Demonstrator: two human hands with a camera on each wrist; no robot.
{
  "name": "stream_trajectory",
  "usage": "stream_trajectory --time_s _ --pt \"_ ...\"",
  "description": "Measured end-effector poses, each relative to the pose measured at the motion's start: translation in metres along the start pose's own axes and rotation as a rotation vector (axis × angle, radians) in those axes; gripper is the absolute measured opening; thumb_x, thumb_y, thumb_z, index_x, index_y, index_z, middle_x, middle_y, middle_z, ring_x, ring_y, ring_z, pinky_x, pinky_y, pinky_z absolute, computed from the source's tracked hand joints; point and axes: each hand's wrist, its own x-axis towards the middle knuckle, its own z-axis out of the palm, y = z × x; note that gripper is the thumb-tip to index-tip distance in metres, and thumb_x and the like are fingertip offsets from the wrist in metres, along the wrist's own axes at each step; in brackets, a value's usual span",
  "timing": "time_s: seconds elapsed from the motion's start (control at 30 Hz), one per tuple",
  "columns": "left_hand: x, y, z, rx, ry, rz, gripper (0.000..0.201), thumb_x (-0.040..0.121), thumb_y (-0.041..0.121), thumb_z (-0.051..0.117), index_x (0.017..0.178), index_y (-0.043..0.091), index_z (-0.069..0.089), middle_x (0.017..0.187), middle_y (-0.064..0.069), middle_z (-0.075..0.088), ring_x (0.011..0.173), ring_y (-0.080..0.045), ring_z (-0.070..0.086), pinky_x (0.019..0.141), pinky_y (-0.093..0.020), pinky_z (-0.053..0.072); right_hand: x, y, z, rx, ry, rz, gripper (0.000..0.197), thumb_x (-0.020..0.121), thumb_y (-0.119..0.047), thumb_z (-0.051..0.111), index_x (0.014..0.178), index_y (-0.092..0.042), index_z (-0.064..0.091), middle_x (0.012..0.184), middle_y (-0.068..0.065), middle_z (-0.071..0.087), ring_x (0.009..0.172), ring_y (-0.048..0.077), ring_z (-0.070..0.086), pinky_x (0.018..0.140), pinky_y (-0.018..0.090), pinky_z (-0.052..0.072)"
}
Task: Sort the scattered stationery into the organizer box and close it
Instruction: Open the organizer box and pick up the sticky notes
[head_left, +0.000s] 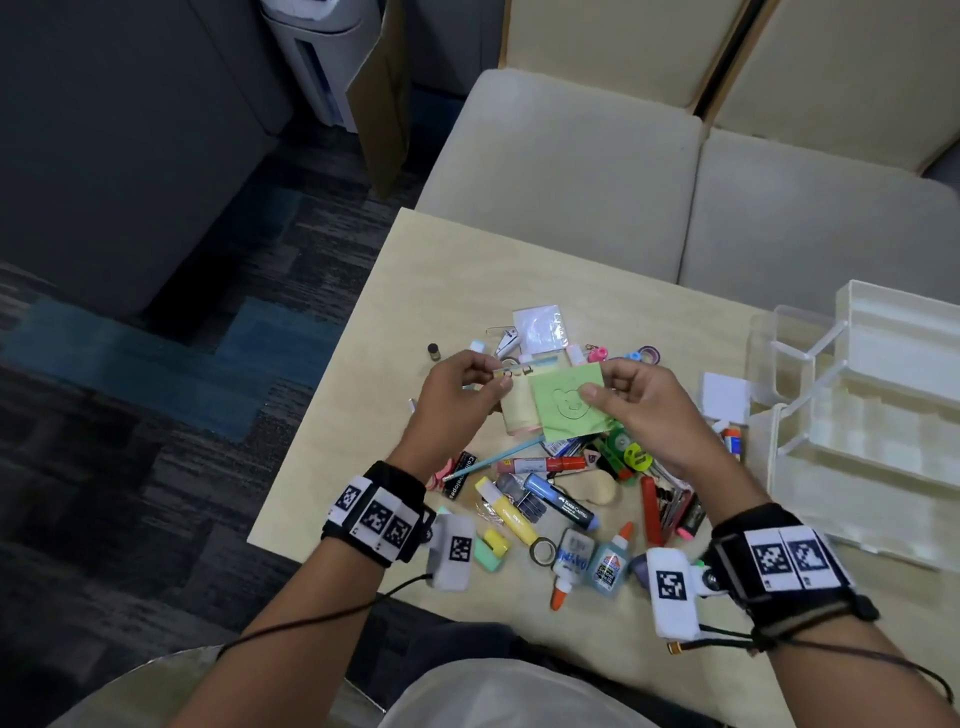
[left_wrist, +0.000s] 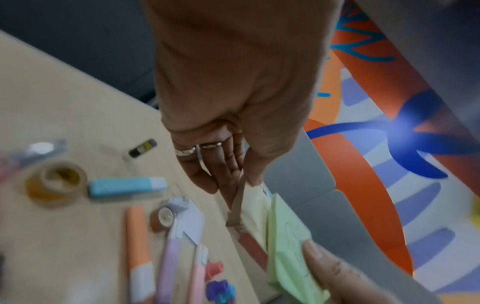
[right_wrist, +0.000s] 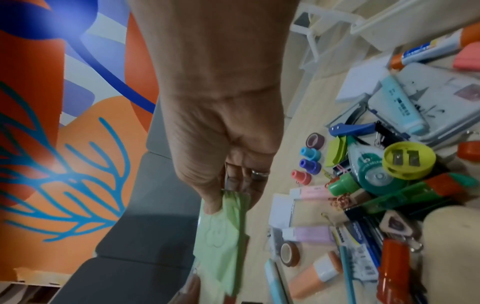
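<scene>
1. On the left, the left hand (head_left: 460, 387) is hovering above the bench (head_left: 415, 291), its grip pinching the top edge of a pale yellow sticky-note pad (head_left: 517, 410) between thumb and fingertips.
2. Just right of it, the right hand (head_left: 641, 410) is pinching a green sticky-note pad (head_left: 563, 402) with a bear outline on its face; the two pads are touching and overlapping, held up over the pile.
3. Under and around both hands, the scattered stationery is lying on the bench: a yellow highlighter (head_left: 506, 512), a blue Faber-Castell marker (head_left: 561, 501), two glue bottles (head_left: 610, 564), a tape roll (head_left: 543, 551), a red marker (head_left: 543, 465), and a yellow sharpener (head_left: 638, 457), among many smaller bits.
4. At the far right, the organizer box (head_left: 872, 431) is standing open, its stepped trays fanned out; as far as the head view shows, the compartments are looking empty.
5. Judging by this, the task is sitting near its start: nothing appears sorted, the note pads are likely the first items heading for a tray, and nearly the whole pile plus the closing of the box is remaining.
</scene>
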Motion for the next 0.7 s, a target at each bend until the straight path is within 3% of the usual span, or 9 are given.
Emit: stream_trajectory --time_s 0.1,0.13,0.23,0.33,0.47,0.57,0.63,0.7 --pt "0.005 0.006 0.012 -0.142 -0.043 -0.041 0.015 0.098 0.011 0.070 0.112 0.008 0.071 0.098 -0.015 0.066 0.077 -0.011 0.069 0.072 -0.033 0.062 -0.006 0.002 -0.014 0.043 0.045 0.061 0.019 0.105 -0.011 0.062 0.123 -0.004 0.064 0.097 0.011 0.080 0.068 0.025 0.074 0.050 0.028 0.055" --pt "0.007 0.008 0.016 -0.156 -0.057 -0.046 0.016 0.098 0.011 0.070 0.114 0.010 0.072 0.100 -0.016 0.066 0.078 -0.012 0.069 0.073 -0.034 0.062 -0.008 0.002 -0.019 0.044 0.058 0.080 0.021 0.105 -0.013 0.062 0.123 -0.003 0.063 0.098 0.016 0.080 0.064 0.028 0.072 0.047 0.029 0.053" --pt "0.011 0.011 0.028 -0.166 -0.111 -0.048 0.016 0.097 0.011 0.072 0.113 0.012 0.074 0.107 -0.023 0.070 0.078 -0.017 0.068 0.078 -0.041 0.064 -0.009 0.006 -0.028 0.032 0.108 0.083 0.026 0.103 -0.016 0.066 0.125 -0.003 0.064 0.099 0.015 0.080 0.073 0.029 0.074 0.051 0.033 0.057" --pt "0.015 0.016 0.043 -0.184 -0.191 -0.052 0.018 0.097 0.008 0.071 0.115 0.007 0.073 0.103 -0.025 0.071 0.076 -0.017 0.071 0.071 -0.033 0.063 -0.005 0.015 -0.027 -0.012 0.200 0.100 0.037 0.099 -0.021 0.073 0.131 -0.006 0.065 0.097 0.007 0.081 0.082 0.031 0.074 0.057 0.039 0.062" --pt "0.030 0.020 0.058 -0.181 -0.317 -0.074 0.021 0.097 0.008 0.071 0.118 0.005 0.073 0.102 -0.027 0.072 0.078 -0.026 0.072 0.070 -0.034 0.063 -0.003 0.029 -0.023 0.032 0.183 0.132 0.023 0.105 -0.025 0.063 0.126 -0.021 0.071 0.102 0.009 0.081 0.094 0.033 0.077 0.073 0.051 0.061" --pt "0.049 0.032 0.065 -0.118 -0.440 -0.095 0.018 0.098 0.015 0.071 0.115 0.008 0.074 0.096 -0.015 0.074 0.076 -0.021 0.072 0.072 -0.032 0.062 -0.003 0.036 -0.024 0.170 0.214 0.199 0.025 0.108 -0.024 0.057 0.127 -0.014 0.070 0.102 0.009 0.080 0.084 0.024 0.075 0.064 0.038 0.060" --pt "0.078 0.037 0.068 0.040 -0.464 -0.055 0.018 0.099 0.026 0.070 0.110 0.012 0.073 0.098 -0.008 0.077 0.080 -0.021 0.074 0.068 -0.024 0.058 -0.004 0.043 -0.028 0.242 0.231 0.227 0.025 0.109 -0.025 0.054 0.124 -0.012 0.069 0.107 0.017 0.078 0.083 0.024 0.072 0.062 0.032 0.057" --pt "0.120 0.033 0.069 0.428 -0.322 0.099 0.023 0.097 0.033 0.071 0.109 0.014 0.072 0.105 -0.006 0.075 0.093 -0.023 0.074 0.071 -0.027 0.053 -0.008 0.049 -0.032 0.292 0.242 0.245 0.025 0.111 -0.025 0.050 0.123 -0.012 0.068 0.112 0.020 0.076 0.091 0.028 0.071 0.069 0.035 0.058"
